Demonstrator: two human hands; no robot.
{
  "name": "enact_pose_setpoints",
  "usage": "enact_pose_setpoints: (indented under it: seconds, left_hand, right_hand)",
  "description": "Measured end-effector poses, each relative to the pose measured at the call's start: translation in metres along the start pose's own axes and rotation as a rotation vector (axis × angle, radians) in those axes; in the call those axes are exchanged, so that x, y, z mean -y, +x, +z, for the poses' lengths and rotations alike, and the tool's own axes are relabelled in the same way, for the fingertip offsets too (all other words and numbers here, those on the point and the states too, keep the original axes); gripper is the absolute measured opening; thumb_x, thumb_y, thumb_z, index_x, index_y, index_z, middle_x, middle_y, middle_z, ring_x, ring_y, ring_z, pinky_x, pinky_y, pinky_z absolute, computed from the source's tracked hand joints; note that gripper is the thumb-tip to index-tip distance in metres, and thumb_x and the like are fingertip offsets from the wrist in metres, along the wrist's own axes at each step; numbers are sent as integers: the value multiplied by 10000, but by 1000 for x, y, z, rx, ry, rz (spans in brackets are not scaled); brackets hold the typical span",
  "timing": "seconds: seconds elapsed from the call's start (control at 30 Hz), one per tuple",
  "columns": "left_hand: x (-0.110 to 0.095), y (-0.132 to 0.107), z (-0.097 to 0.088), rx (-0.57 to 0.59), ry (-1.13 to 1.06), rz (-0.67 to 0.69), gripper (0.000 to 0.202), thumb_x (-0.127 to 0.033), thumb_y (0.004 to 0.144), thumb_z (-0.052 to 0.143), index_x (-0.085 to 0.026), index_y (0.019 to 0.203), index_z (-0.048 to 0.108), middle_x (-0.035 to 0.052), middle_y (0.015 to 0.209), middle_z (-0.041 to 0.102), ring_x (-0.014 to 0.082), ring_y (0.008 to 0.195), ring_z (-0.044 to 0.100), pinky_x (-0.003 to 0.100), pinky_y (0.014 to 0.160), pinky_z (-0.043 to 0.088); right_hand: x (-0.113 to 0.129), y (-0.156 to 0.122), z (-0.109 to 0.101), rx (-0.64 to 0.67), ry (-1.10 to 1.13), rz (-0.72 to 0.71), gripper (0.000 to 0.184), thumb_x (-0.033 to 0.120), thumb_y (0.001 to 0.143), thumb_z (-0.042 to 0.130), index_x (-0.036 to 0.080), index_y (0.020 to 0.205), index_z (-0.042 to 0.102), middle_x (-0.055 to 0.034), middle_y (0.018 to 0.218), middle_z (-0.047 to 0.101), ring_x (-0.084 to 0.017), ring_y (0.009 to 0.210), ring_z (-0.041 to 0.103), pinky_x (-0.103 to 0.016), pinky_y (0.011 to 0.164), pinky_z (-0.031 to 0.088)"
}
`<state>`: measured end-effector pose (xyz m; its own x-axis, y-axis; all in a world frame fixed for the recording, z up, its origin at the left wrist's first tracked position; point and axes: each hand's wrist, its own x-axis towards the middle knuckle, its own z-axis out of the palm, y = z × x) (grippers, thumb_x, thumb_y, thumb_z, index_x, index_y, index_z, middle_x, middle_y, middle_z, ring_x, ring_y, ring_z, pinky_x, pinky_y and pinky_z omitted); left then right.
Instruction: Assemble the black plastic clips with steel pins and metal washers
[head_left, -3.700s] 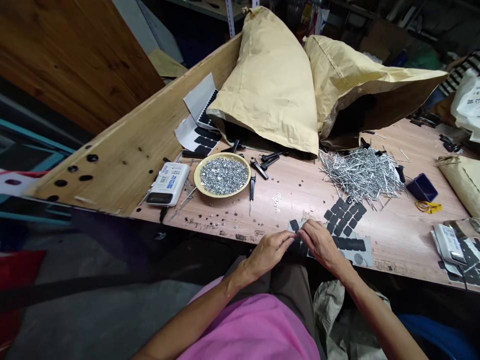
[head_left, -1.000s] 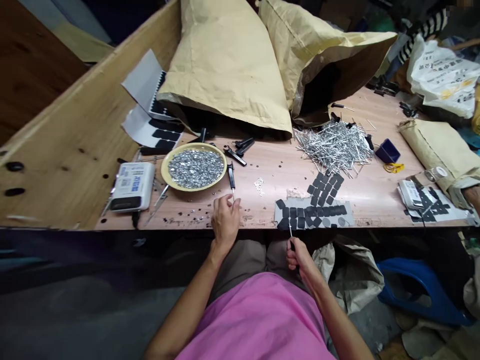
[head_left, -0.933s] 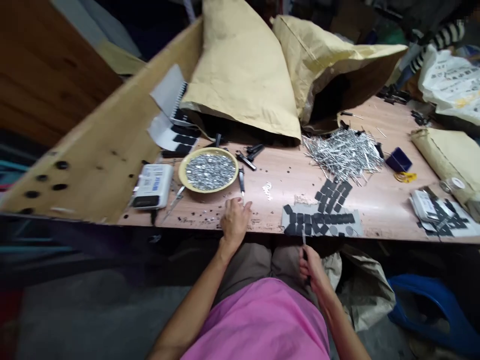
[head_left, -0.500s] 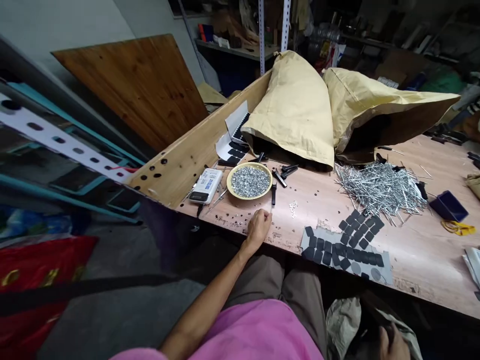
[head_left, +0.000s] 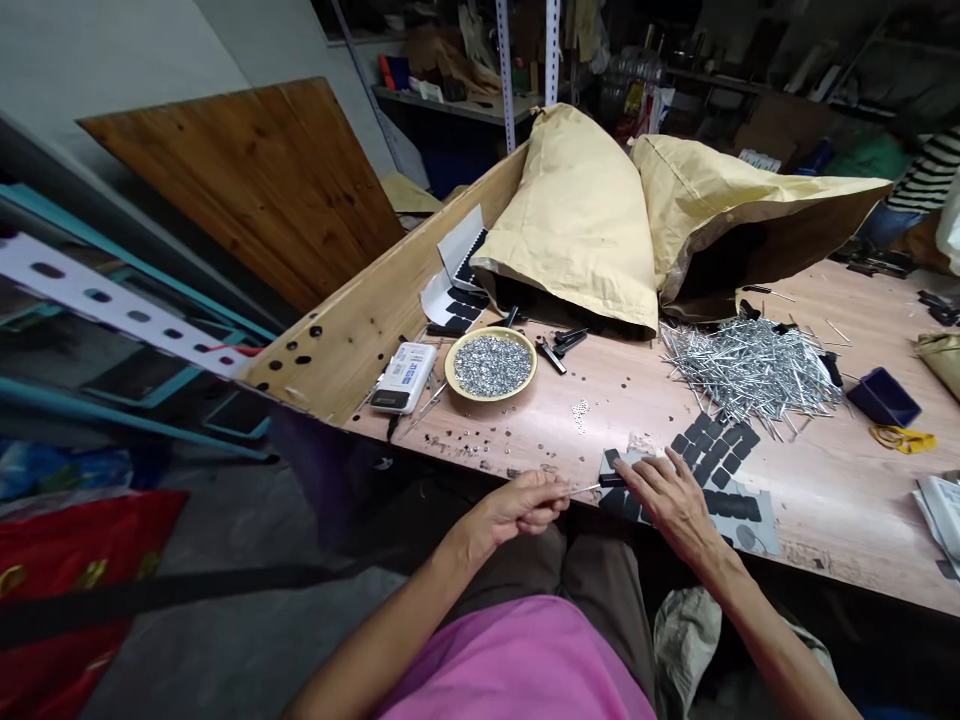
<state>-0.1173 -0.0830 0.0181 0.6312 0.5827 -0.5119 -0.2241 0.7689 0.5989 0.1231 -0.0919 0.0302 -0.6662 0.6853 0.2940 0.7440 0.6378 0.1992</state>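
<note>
My left hand (head_left: 525,505) is closed in a pinch on the metal shaft of a thin pin tool (head_left: 592,487), just off the table's front edge. The tool's black handle points right and lies at the near corner of a grey sheet of black pads (head_left: 742,505). My right hand (head_left: 667,495) rests on that sheet with fingers stretched out, fingertips next to the tool's handle. Several loose black pads (head_left: 712,445) lie just behind the sheet.
On the wooden table (head_left: 622,385) stand a yellow dish of small silver parts (head_left: 491,365), a white box (head_left: 403,375), a heap of metal pins (head_left: 750,365), a blue tray (head_left: 885,397) and two paper sacks (head_left: 577,220). A person's striped sleeve (head_left: 930,170) shows far right.
My left hand took a pin tool from beside the dish and brought it to the table's front edge. My right hand rose from below the table onto the pad sheet.
</note>
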Motion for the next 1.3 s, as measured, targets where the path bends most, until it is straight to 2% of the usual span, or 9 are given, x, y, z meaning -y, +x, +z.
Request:
enact_pose_setpoints:
  seconds: [0.1,0.2,0.33,0.47,0.6,0.87,1.0,1.13,1.3]
  left_hand:
    - [2,19,2,-169,-144,169,438,-488,593,750,-110,778,630,3,635,602,6,375,378,148,368,245]
    - [8,40,14,-306,-176,323,457,-472,587,761,-120,864,673,73,826,678,102,646,586,192,548,418]
    - [9,61,27,-402,-220,468,409,-449,532,785,-123,752,673,55,768,677,143,758,604,240,710,449]
    - [-4,65,22,-509,-340,545,398,-456,541,757,-146,715,580,-19,608,588,102,583,565,239,610,453]
    - [-14,60,11,-532,-271,410,459,-414,563,730,-143,900,575,-96,524,451,17,365,331,158,367,234]
    - [-16,65,12,-428,-131,139,585,-331,663,600,-130,1206,514,-119,475,378,8,323,207,158,339,104]
    - [-22,66,12,-427,-105,95,620,-330,678,596,-131,1257,496,-118,470,369,9,329,196,161,346,95]
    - [-23,66,15,-407,-73,110,611,-363,694,613,-145,1256,517,-109,490,375,5,337,194,163,355,87]
    - [-16,63,21,-366,-32,143,615,-393,710,635,-135,1257,525,-102,500,369,7,348,196,173,361,88]
  right_hand:
    - [4,-6,5,38,43,161,325,189,922,403,183,1221,532,-66,827,666,-177,731,596,-268,627,475]
    - [26,-2,13,42,183,352,324,241,933,362,183,1202,534,-70,820,656,-175,682,611,-244,535,457]
    - [53,14,27,128,431,465,330,252,921,342,192,1171,550,-90,878,660,-180,667,631,-252,540,462]
    - [35,41,44,210,638,520,322,298,934,324,228,994,632,-45,780,659,-170,657,626,-248,566,452]
    - [-10,72,75,36,521,598,320,272,926,333,213,1070,613,-76,906,627,-178,740,604,-267,620,436]
    - [-35,100,110,257,370,457,191,111,849,430,197,815,596,-85,853,600,-206,815,537,-281,664,409]
    - [-34,98,101,119,646,483,140,122,804,445,202,745,543,-58,797,604,-181,744,540,-283,661,431]
    - [-20,90,82,-103,1062,776,29,233,768,526,206,760,521,-2,704,589,-143,641,553,-263,601,448]
    - [0,81,61,-242,1386,1016,209,327,691,655,205,774,507,0,724,612,-143,675,608,-273,642,491]
